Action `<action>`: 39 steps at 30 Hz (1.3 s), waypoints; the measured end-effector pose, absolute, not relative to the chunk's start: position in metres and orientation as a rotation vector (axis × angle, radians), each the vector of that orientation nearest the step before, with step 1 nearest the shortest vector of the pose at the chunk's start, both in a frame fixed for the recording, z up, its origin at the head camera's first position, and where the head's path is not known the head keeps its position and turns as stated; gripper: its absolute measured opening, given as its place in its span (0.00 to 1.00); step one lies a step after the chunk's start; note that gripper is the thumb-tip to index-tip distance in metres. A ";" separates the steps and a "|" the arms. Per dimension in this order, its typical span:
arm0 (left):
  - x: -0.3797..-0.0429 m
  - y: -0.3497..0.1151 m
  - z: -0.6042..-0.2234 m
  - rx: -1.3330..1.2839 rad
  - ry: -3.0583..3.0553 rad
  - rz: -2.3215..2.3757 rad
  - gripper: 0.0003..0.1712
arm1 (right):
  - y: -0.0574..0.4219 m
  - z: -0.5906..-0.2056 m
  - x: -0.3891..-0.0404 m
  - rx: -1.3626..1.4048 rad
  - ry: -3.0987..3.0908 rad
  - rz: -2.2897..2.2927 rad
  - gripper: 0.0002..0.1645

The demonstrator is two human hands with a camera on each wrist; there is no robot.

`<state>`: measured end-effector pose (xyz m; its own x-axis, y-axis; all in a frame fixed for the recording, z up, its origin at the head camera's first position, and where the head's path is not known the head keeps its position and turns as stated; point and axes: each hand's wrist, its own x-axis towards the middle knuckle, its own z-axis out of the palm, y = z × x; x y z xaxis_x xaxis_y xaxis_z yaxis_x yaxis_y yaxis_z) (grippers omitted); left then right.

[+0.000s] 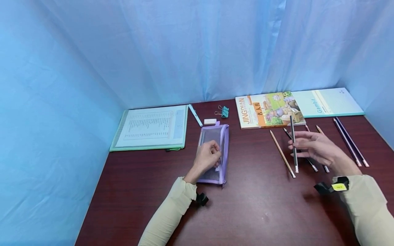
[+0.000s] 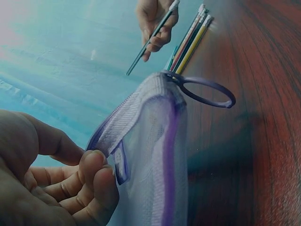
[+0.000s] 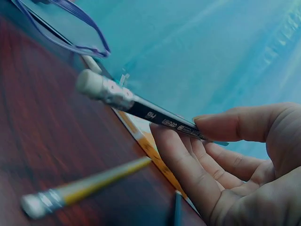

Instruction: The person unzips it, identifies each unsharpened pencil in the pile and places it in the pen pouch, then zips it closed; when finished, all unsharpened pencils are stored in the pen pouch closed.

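Observation:
My left hand (image 1: 208, 155) pinches the zippered edge of a purple mesh pencil case (image 1: 225, 155) between thumb and fingers. In the left wrist view the case (image 2: 162, 155) stands partly raised, its ring loop (image 2: 209, 92) sticking out at one end. My right hand (image 1: 317, 148) holds a dark pencil (image 1: 293, 143) above the table, white eraser end toward me. Close up in the right wrist view, thumb and fingers of the right hand (image 3: 235, 160) pinch that pencil (image 3: 150, 113). Under and beside this hand lie a yellow pencil (image 1: 281, 153) and several other pencils.
Two dark pencils (image 1: 351, 141) lie at the far right. Behind are a JINGDIAN book (image 1: 271, 109) and a Gambit notebook (image 1: 327, 102). A teal binder clip (image 1: 225, 112), white eraser (image 1: 210, 121) and light blue pen (image 1: 195, 115) lie behind the case. A green-edged document folder (image 1: 150, 128) lies left.

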<state>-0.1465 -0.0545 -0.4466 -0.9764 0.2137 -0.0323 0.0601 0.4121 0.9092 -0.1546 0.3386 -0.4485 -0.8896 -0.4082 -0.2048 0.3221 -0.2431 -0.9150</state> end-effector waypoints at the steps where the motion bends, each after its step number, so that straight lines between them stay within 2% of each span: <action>1: -0.147 -0.054 -0.447 0.245 2.511 1.618 0.04 | 0.333 -0.449 -0.155 -0.105 1.578 -2.149 0.23; 17: -0.146 -0.053 -0.446 0.252 2.507 1.627 0.03 | 0.238 -0.456 -0.158 -0.138 1.531 -1.986 0.20; 19: -0.146 -0.053 -0.446 0.251 2.507 1.626 0.03 | 0.225 -0.457 -0.159 -0.122 1.548 -1.949 0.22; 23: -0.145 -0.053 -0.446 0.248 2.513 1.621 0.03 | 0.201 -0.460 -0.161 -0.100 1.601 -1.851 0.34; 25: -0.145 -0.053 -0.446 0.246 2.515 1.618 0.03 | 0.191 -0.462 -0.163 -0.096 1.604 -1.818 0.37; 39: -0.145 -0.052 -0.445 0.226 2.491 1.630 0.03 | 0.141 -0.465 -0.180 -0.029 1.629 -1.874 0.38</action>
